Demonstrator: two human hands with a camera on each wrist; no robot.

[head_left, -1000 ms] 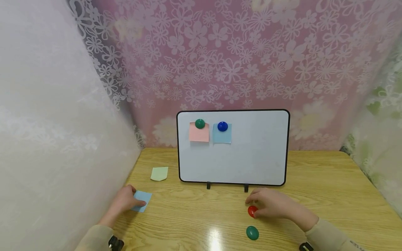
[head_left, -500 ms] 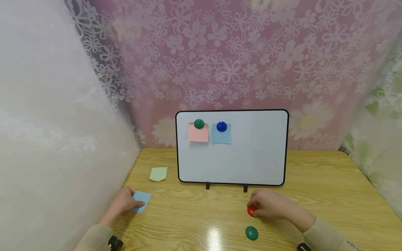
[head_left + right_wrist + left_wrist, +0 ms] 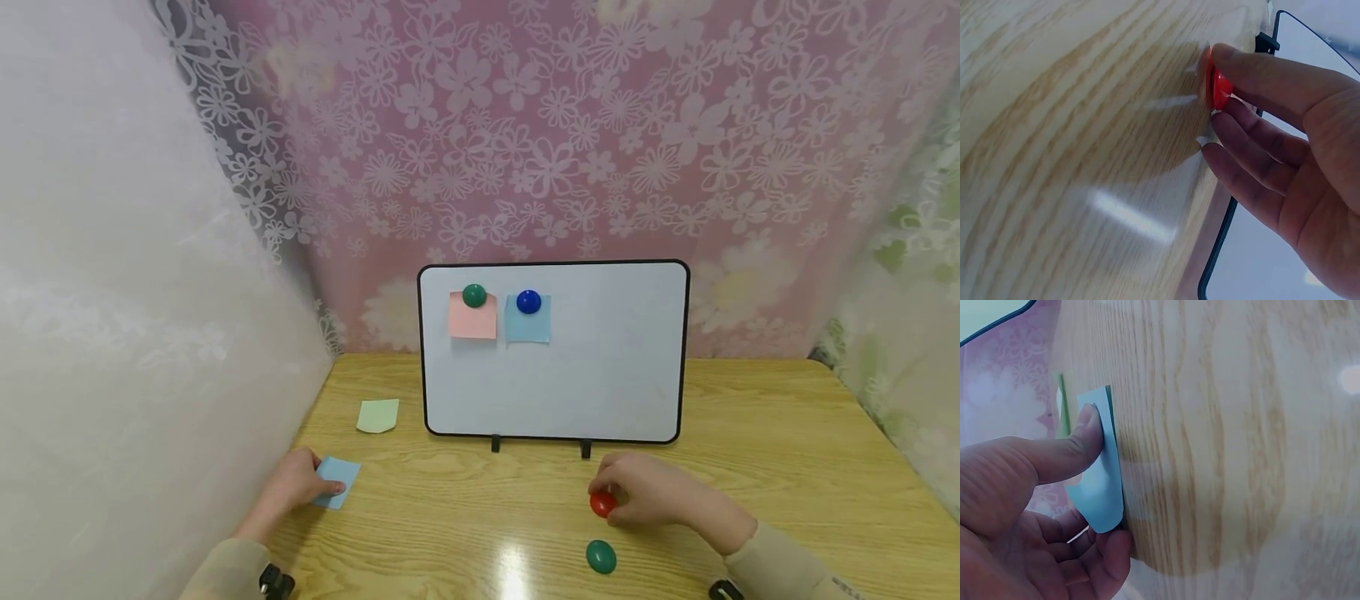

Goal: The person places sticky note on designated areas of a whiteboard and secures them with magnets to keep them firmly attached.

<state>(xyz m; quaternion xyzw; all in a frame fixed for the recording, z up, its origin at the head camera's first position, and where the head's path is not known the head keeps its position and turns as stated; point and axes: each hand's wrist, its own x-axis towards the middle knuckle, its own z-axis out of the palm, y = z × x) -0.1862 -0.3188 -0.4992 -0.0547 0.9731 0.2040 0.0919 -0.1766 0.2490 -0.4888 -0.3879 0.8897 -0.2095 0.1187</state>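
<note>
Left hand (image 3: 296, 477): the grip pinches the blue note (image 3: 343, 471), thumb on the upper face, fingers curled at the lower edge. The blue note is at the left side of the tabletop (image 3: 450, 517), close to its surface. The yellow-green note (image 3: 378, 416) lies just beyond it, toward the board (image 3: 600, 367).

Right hand (image 3: 648, 490): the grip pinches the red magnet (image 3: 602, 502) between thumb and fingers. The red magnet is at the tabletop surface, in front of the right foot (image 3: 587, 450) of the board; whether it is lifted cannot be told. The loose green magnet (image 3: 601, 557) lies nearer the person, just apart from the red magnet.

The board stands on the tabletop. At its upper left, the upper green magnet (image 3: 474, 295) overlaps the top of the pink note (image 3: 472, 323). Beside it, the blue magnet (image 3: 528, 302) overlaps the top of the second blue note (image 3: 528, 329).
</note>
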